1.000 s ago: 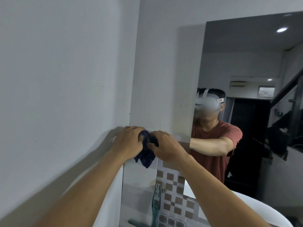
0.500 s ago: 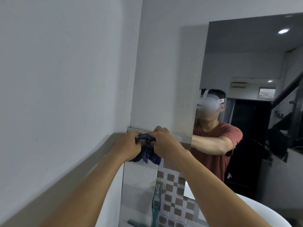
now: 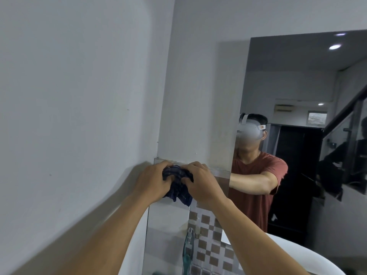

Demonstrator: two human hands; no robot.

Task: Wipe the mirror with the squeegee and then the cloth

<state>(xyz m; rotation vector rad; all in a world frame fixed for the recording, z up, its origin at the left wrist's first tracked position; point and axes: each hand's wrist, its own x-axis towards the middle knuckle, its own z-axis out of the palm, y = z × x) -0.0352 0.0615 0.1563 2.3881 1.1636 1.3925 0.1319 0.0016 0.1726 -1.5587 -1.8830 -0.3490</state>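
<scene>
A dark blue checked cloth (image 3: 178,184) is bunched between my two hands, in front of the wall corner at mid-height. My left hand (image 3: 154,181) grips its left side and my right hand (image 3: 200,182) grips its right side; a loose end hangs down below them. The mirror (image 3: 309,92) fills the right of the view and reflects a person in a red shirt with one arm stretched forward. A teal squeegee (image 3: 188,253) hangs on a hook low on the tiled wall beneath my hands.
White walls meet in a corner (image 3: 162,96) straight ahead. Brown-and-white checked tiles (image 3: 208,241) run below the mirror. A white basin rim (image 3: 309,257) curves at the lower right. The mirror also reflects a dark doorway and a stair rail.
Both hands have shifted slightly down and to the right while working the cloth; it is bunched tighter between them, with more of it pulled up into the grip.
</scene>
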